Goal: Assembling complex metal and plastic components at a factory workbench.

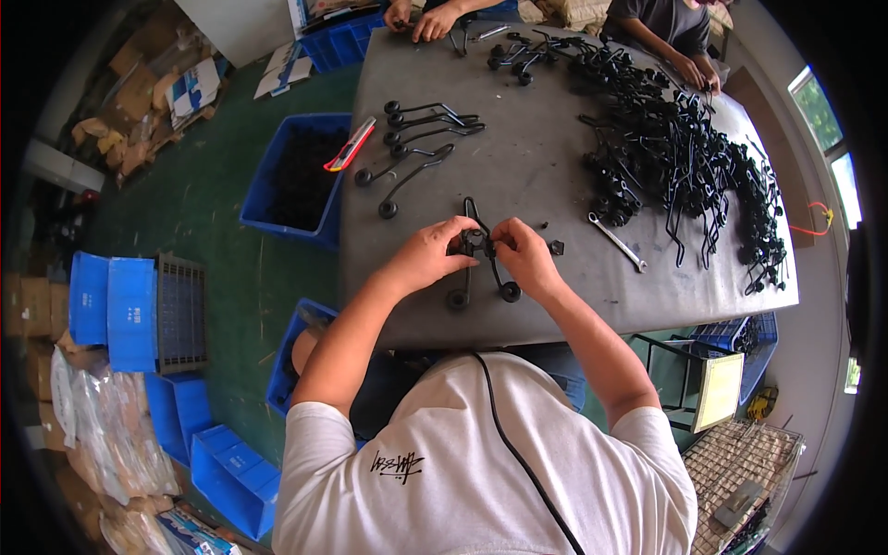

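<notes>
A black bent-rod bracket [470, 273] with two round knobs lies at the table's near edge, its narrow looped end pointing away from me. My left hand [430, 256] grips the dark block at its middle between thumb and fingers. With fingertips pinched together, my right hand [525, 257] holds the same bracket from the right side; any small part inside the pinch is hidden. A small black fitting [556, 247] sits just right of that hand, and a tiny dark piece [544, 225] lies beyond it. Farther right rests a silver wrench [617, 242].
Several similar brackets [416, 153] lie at left beside a red utility knife [350, 144]. A large heap of black rod parts [684, 157] covers the table's right. Blue crates [268, 176] stand on the floor at left. Two people's hands [433, 22] [698, 72] work at the far edge.
</notes>
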The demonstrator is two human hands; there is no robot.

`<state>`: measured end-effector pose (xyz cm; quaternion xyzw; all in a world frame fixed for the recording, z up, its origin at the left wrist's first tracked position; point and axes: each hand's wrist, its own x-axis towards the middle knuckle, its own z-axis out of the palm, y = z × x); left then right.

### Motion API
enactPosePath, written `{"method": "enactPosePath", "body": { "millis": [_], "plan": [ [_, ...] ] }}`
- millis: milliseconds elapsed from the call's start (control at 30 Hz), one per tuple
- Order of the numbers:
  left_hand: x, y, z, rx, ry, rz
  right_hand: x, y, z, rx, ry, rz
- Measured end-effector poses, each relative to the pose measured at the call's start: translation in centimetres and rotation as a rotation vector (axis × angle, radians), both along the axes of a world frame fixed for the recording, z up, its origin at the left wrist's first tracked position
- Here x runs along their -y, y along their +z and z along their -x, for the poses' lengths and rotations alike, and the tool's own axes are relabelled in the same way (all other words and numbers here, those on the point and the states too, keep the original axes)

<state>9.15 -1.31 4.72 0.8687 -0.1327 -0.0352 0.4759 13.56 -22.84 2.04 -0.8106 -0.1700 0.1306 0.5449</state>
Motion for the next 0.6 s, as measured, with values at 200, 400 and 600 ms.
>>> {"method": "enactPosePath", "body": {
  "millis": [200,400,600],
  "plan": [
    [0.4,1.1,0.3,-0.024,0.017,-0.053,0.3,1.3,-0.5,-0.388,0.037,-0.307],
    [1.6,0.5,0.6,0.1,0.042,-0.26,-0.9,1.6,-1.7,0.176,0.203,0.156],
    [4.1,-1.0,2.7,0.304,0.245,-0.407,0.0,1.3,1.7,0.174,-0.168,0.057]
  ]
}}
